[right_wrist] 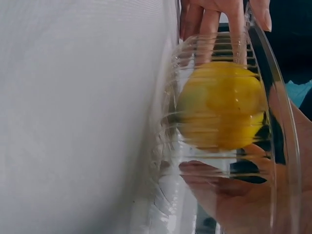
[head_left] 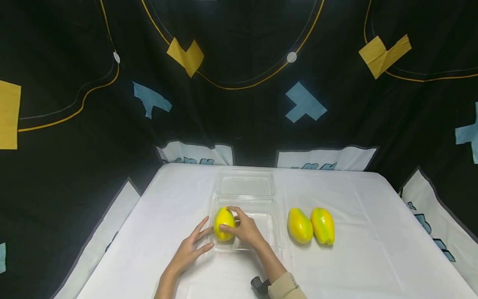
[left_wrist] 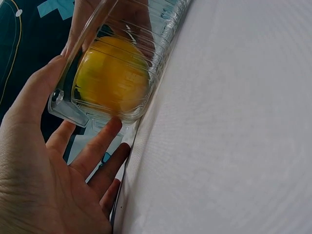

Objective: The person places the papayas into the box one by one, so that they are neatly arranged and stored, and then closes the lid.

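A yellow papaya [head_left: 223,224] with a greenish tinge sits in the left part of an open clear plastic clamshell box [head_left: 266,224]. My right hand [head_left: 244,228] holds this fruit from the right, thumb on its near side and fingers at its far end. Through the clear wall, the right wrist view shows the papaya [right_wrist: 222,105] inside the box. My left hand [head_left: 188,251] is spread at the box's left side, fingertips close to the wall. In the left wrist view, the left hand [left_wrist: 73,170] has its fingers extended beside the box [left_wrist: 161,44].
Two more yellow-green papayas, one [head_left: 300,225] beside the other [head_left: 323,226], lie on the white-covered table [head_left: 358,265] right of the box. The box's lid [head_left: 245,184] lies folded back, away from me. Black curtain [head_left: 239,120] surrounds the table's far side.
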Demonstrator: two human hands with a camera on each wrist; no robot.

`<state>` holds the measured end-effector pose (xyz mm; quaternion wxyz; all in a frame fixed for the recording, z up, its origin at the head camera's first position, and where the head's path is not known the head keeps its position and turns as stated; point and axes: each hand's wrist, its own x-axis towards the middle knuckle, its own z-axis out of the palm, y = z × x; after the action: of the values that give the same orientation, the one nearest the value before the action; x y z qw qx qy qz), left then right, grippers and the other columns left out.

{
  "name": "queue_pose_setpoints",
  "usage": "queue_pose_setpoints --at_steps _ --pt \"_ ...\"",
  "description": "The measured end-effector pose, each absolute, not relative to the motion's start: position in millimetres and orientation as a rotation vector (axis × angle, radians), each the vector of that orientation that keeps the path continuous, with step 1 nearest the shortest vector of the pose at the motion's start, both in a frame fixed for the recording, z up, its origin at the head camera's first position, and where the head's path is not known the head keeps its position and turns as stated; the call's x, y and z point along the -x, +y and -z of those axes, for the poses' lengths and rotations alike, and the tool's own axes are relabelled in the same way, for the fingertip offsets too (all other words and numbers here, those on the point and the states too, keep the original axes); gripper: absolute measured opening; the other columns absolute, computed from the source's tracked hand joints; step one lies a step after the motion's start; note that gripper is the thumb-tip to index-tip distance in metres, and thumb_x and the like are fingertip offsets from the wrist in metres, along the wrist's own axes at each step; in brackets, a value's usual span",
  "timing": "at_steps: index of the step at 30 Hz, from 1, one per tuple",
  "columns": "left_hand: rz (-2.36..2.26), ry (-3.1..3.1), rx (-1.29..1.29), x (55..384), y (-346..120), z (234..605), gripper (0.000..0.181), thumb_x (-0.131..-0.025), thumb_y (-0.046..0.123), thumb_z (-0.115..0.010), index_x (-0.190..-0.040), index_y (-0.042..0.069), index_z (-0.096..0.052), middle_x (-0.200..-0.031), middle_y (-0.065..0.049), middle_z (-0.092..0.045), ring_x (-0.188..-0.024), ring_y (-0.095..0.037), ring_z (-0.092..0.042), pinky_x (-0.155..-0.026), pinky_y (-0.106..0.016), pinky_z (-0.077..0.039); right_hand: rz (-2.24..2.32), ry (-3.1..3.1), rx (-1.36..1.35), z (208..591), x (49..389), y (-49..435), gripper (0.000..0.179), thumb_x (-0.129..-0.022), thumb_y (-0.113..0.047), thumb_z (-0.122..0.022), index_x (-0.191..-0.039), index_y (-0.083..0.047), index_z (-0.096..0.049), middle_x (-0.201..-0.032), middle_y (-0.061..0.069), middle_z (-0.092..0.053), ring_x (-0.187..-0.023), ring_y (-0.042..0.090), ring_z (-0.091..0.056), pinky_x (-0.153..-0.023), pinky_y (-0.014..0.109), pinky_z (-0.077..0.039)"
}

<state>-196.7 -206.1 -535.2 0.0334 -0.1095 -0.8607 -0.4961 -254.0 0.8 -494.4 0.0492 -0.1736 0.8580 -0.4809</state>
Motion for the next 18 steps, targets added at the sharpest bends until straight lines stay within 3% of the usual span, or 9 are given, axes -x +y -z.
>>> queue_pose_setpoints --at_steps 8,18 --pt "1.493 -2.674 0.318 198.6 -204.3 535.4 0.072 -0.086 0.035 -0.063 -0.146 0.036 -0.023 -0.13 0.005 -0.053 -0.133 -0.032 -0.029 -0.096 -0.072 -0.014 1.483 2.647 0.525 477.8 255.3 19.9 0.065 -0.081 -0.045 -0.067 -0.135 -0.016 -0.045 -0.125 0.026 -0.051 -0.112 0.044 -0.05 -0.083 0.06 -0.045" --pt "1.47 -2.692 0.287 198.4 -205.2 536.5 0.071 -0.086 0.036 -0.062 -0.146 0.034 -0.023 -0.129 0.005 -0.054 -0.133 -0.034 -0.029 -0.095 -0.072 -0.013 1.665 2.653 0.488 441.9 253.3 61.3 0.056 -0.082 -0.037 -0.07 -0.131 -0.023 -0.048 -0.126 0.013 -0.055 -0.115 0.03 -0.052 -0.093 0.048 -0.044"
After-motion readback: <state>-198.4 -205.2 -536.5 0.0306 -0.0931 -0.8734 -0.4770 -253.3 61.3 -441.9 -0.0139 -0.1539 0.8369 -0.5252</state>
